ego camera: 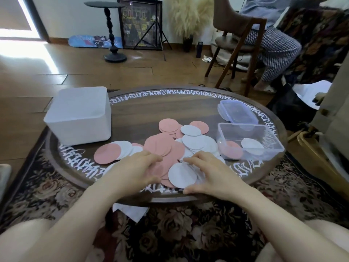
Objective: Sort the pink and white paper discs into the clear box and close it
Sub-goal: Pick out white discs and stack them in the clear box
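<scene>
A loose heap of pink paper discs [164,146] and white paper discs [198,141] covers the middle of the round wooden table [170,104]. My left hand [134,171] lies flat on pink discs at the heap's near left side, fingers stretched out. My right hand [209,173] rests with spread fingers on white discs, beside a large white disc [181,175]. The clear box [251,142] stands open at the right, with a pink and a white disc inside. Its clear lid [238,112] lies just behind it.
A white plastic tub [79,116] stands upside down at the table's left. A person [272,40] sits on a wooden chair beyond the table at the right. White paper [130,210] lies on the patterned rug under the near rim.
</scene>
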